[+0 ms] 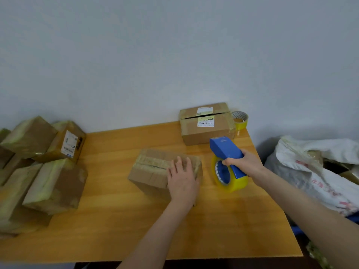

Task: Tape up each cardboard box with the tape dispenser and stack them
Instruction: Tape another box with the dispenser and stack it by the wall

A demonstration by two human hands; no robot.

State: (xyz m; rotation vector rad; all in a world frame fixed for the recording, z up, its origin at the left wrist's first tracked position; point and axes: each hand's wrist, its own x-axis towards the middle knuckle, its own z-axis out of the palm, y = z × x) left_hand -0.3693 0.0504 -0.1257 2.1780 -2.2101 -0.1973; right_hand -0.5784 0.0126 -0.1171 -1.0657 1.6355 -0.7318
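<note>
While the left hand point(182, 181) lies flat, fingers straight, on the cardboard box point(153, 175) in the middle of the wooden table point(116, 220), the right hand point(244, 164) grips the tape dispenser point(226, 150) just to its right. The box is plain brown, with glossy yellowish tape along its top seam. The dispenser is blue and carries a yellow roll. Taped boxes point(52, 183) are piled at the left.

The orange-brown wooden tabletop point(116, 220) looks smooth with a faint satin sheen. The small brown cardboard box point(147, 175) is matt (its taped seam is glossier). The blue plastic tape dispenser point(226, 150) is smooth, and its yellowish tape roll point(236, 186) shines.
</note>
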